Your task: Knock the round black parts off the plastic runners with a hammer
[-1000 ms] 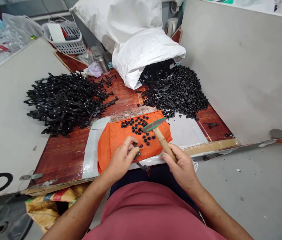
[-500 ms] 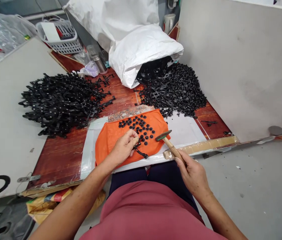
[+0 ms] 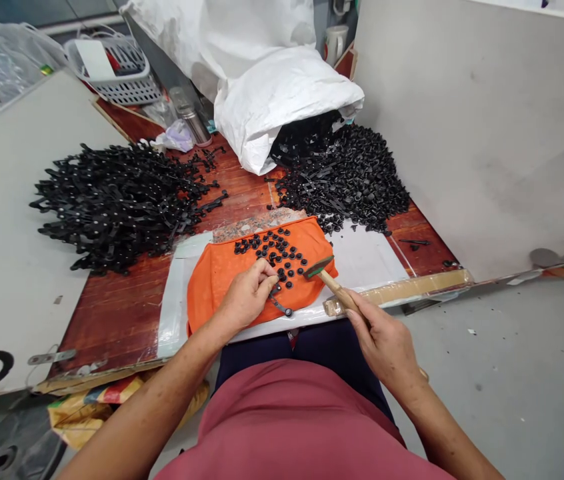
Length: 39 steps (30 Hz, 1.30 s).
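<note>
My left hand (image 3: 248, 295) is closed in a pinch over the orange cloth (image 3: 215, 283), its fingertips at a small black plastic strap piece (image 3: 281, 306) with a round end. The fingers hide part of that piece. My right hand (image 3: 386, 341) grips the wooden handle of a hammer (image 3: 332, 285). The hammer's dark head hovers over or just above the cloth's right side, to the right of my left fingertips. Several small round black caps (image 3: 279, 244) lie scattered on the cloth beyond my left hand.
A heap of black strap pieces (image 3: 117, 207) lies at left. Another heap of small black parts (image 3: 357, 180) spills from a white sack (image 3: 287, 100). Behind stand a grey basket (image 3: 127, 87), a steel flask (image 3: 195, 125) and a mug (image 3: 335, 45). Pale panels (image 3: 482, 133) flank the table.
The hammer has shifted a little left and toward the left fingertips, head slightly higher. My left hand still pinches the strap piece at about the same spot. The view has moved slightly.
</note>
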Each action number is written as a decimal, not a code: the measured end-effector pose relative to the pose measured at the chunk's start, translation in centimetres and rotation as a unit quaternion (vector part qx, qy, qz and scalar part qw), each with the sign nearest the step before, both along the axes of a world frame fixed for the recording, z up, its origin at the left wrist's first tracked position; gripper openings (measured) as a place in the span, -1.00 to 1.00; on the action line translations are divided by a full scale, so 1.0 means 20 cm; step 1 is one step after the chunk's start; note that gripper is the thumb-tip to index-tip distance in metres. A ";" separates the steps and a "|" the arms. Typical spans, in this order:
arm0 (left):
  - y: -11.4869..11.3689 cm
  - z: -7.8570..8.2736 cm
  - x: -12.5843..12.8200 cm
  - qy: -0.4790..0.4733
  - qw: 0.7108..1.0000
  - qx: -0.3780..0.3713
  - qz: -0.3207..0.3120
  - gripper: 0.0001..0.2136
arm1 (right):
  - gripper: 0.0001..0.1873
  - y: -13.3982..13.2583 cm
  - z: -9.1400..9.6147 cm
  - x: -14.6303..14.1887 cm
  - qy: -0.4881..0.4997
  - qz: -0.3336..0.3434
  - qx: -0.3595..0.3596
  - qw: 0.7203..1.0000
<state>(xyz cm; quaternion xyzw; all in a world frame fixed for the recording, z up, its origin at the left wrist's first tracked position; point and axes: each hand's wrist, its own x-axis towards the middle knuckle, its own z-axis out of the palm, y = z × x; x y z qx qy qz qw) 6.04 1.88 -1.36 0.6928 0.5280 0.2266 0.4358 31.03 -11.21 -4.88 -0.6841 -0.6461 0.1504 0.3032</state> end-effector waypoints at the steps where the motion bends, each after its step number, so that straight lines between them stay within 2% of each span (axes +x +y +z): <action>1: 0.00 0.00 0.00 0.003 1.000 0.005 -0.001 -0.89 | -0.56 0.02 0.03 0.00 -0.016 0.009 0.015 1.000; 5: 0.00 0.02 0.00 0.037 0.999 0.032 -0.017 -0.91 | -0.52 0.09 0.16 -0.04 -0.086 0.044 0.057 0.994; 7: 0.01 0.03 -0.01 0.049 0.998 0.039 -0.025 -0.92 | -0.51 0.12 0.19 -0.06 -0.113 0.050 0.074 0.990; 14: 0.02 0.01 -0.02 0.060 0.997 0.035 -0.030 -0.98 | -0.53 0.15 0.14 -0.11 -0.220 0.074 0.057 0.971; 18: 0.01 0.01 -0.02 0.057 0.998 0.029 -0.028 -0.98 | -0.51 0.14 0.15 -0.11 -0.204 0.063 0.073 0.974; 22: 0.01 0.00 -0.02 0.063 0.997 0.035 -0.020 -0.95 | -0.52 0.14 0.15 -0.11 -0.234 0.080 0.047 0.968; 26: 0.02 0.00 -0.03 0.064 0.997 0.046 -0.026 -0.93 | -0.50 0.13 0.14 -0.11 -0.211 0.061 0.053 0.974; 29: 0.01 -0.01 -0.02 0.071 0.996 0.044 -0.026 -0.93 | -0.52 0.13 0.13 -0.12 -0.211 0.079 0.028 0.974; 32: -0.01 -0.02 -0.01 0.072 0.996 0.039 -0.035 -0.93 | -0.51 0.12 0.13 -0.10 -0.138 0.079 0.030 0.987; 34: 0.00 0.03 -0.04 0.071 0.995 0.032 -0.066 -0.92 | -0.50 0.12 0.13 -0.05 -0.054 0.056 0.042 0.996; 36: 0.06 0.13 -0.13 0.100 0.991 0.055 -0.072 -0.90 | -0.50 0.13 0.11 0.02 0.000 0.021 0.039 0.999; 37: 0.12 0.21 -0.20 0.136 0.985 0.089 -0.051 -0.91 | -0.51 0.13 0.10 0.06 0.009 0.001 0.033 0.999; 38: 0.18 0.30 -0.29 0.188 0.971 0.146 0.005 -0.91 | -0.50 0.14 0.08 0.10 0.012 -0.017 0.024 1.000; 39: 0.25 0.40 -0.38 0.248 0.945 0.200 0.073 -0.87 | -0.50 0.14 0.06 0.14 0.015 -0.032 0.015 0.999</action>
